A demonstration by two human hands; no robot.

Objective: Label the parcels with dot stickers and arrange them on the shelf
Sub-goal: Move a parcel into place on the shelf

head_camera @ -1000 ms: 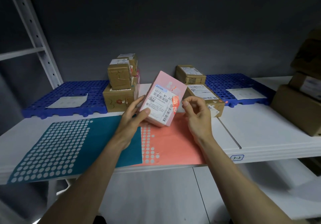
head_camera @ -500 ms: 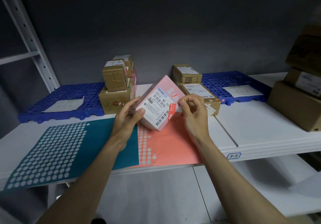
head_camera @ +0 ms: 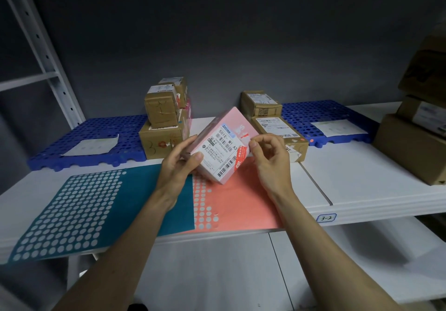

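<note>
A pink parcel [head_camera: 223, 145] with a white barcode label is held tilted above the shelf [head_camera: 362, 185]. My left hand [head_camera: 179, 163] grips its lower left side, thumb on the label. My right hand [head_camera: 270, 158] sits at the parcel's right edge with thumb and forefinger pinched together at the pink corner; I cannot tell whether a dot sticker is between them. Under the parcel lies a salmon sticker sheet [head_camera: 243, 204] with few dots left. A teal sticker sheet [head_camera: 79, 204] full of pale dots lies to the left.
Three stacked brown parcels [head_camera: 164, 120] stand behind the left hand, two more brown parcels [head_camera: 277, 129] behind the right. Blue perforated mats [head_camera: 89, 139] with paper slips flank them. Larger cartons [head_camera: 415, 146] fill the right end. A lower shelf shows below.
Both hands have kept hold around the pink parcel, which has turned slightly, its label facing me more. The right fingers stay pinched at its right edge.
</note>
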